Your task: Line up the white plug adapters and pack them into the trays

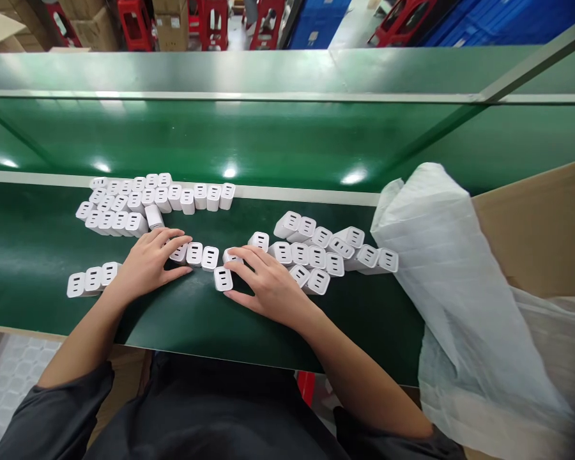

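Note:
White USB charger blocks with slots in their end faces stand in groups on the green bench. My left hand point(148, 260) is curled around a charger at the left end of a short row, its fingers behind and its thumb in front. Beside that charger stand two more, the nearer one a middle charger point(194, 254) and the other a right-hand charger point(210, 258). My right hand point(271, 284) has its thumb and fingers around a front charger point(223, 279). Its fingertips partly cover another charger point(232, 255) just behind.
A larger charger group point(124, 203) stands at the back left, with three chargers point(93, 279) at the front left. More chargers point(316, 257) stand on the right. White plastic wrap point(441, 268) hangs over a cardboard box point(541, 223). A raised ledge point(268, 73) runs behind.

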